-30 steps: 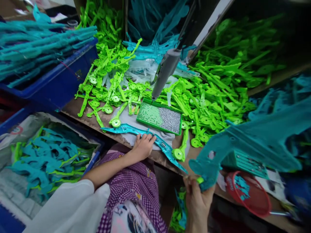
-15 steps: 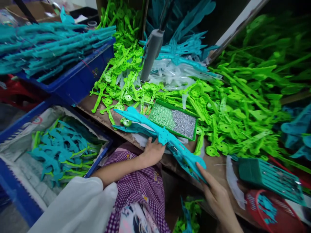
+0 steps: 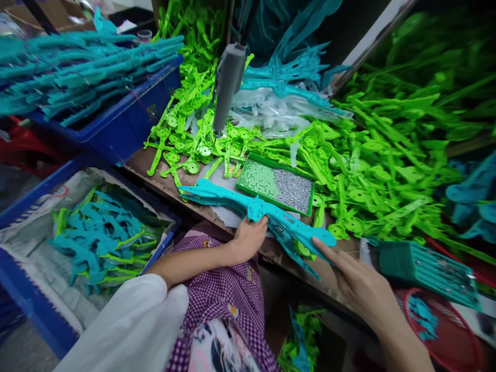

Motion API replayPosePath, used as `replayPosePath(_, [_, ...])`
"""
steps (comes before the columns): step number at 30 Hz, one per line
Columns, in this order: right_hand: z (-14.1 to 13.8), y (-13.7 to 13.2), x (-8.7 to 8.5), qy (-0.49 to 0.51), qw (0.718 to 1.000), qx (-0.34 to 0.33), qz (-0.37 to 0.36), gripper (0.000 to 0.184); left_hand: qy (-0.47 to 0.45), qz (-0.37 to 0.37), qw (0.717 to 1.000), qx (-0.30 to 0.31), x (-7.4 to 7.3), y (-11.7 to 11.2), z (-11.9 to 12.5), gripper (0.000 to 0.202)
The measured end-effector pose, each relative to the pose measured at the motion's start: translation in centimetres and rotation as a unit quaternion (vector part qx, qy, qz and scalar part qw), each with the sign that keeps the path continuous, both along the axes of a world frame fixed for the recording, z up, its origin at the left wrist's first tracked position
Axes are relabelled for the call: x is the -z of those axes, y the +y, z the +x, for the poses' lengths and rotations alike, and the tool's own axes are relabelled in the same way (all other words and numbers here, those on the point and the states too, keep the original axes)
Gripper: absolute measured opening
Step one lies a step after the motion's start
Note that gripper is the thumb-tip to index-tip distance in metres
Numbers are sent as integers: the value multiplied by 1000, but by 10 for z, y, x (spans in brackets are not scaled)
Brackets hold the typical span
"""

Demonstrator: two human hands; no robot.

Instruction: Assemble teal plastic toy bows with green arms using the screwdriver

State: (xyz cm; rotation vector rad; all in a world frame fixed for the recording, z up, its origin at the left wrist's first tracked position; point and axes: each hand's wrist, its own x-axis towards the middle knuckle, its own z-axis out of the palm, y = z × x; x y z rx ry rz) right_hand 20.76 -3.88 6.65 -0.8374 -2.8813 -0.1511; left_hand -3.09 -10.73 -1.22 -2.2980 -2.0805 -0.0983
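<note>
A long turquoise plastic part (image 3: 232, 199) lies slantwise across the front edge of the bench. My left hand (image 3: 250, 238) is closed around its middle, near the cross-shaped joint. At its right end, my right hand (image 3: 358, 274) grips the upper blade, with the index finger along it; the other fingers are partly hidden. A lower turquoise blade (image 3: 296, 256) hangs apart from the upper one. Between the two blades a bright green piece (image 3: 305, 250) shows, and I cannot tell whether it is held. Just behind the part stands a green tray (image 3: 258, 181) of small metal screws.
A grey electric screwdriver (image 3: 227, 88) hangs above the bench. Green plastic parts (image 3: 372, 170) are heaped behind and rightward. Blue crates (image 3: 127, 113) with turquoise and green parts stand left. At right are a dark green box (image 3: 426, 271) and a red basket (image 3: 445, 330).
The turquoise part's right end has risen and its left end dipped slightly. Its lower right blade now stands farther from the upper one. My right hand moved up; the screwdriver swung slightly left.
</note>
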Motion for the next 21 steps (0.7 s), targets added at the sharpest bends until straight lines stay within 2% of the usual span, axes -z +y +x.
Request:
replayPosePath(2, [-6,-1,-12,-32,996,-31,71,61,14,4,1000,2,-4,0,3,42])
replayPosePath(5, [-13,-2,-28,-58,988,-53,130,59,17,-14,1000,-20,-15,0,10,40])
replayPosePath(8, [-17,-2,-39,-70,987,-48,136,52,-4,-84,993,-77,-30,4,17,45])
replayPosePath(10, [-17,-2,-43,-77,988,-36,128,51,-36,-138,986,-91,-38,7,20,48])
replayPosePath(13, [-15,-3,-43,-91,989,-13,115,53,-91,-179,975,-94,-42,10,24,52])
replayPosePath(17, [-12,-4,-34,-85,991,1,107,56,-138,-206,961,-119,-37,5,22,65])
replayPosePath(21, [-9,-8,-26,-72,993,11,94,58,-166,-221,955,-108,-35,-2,15,77])
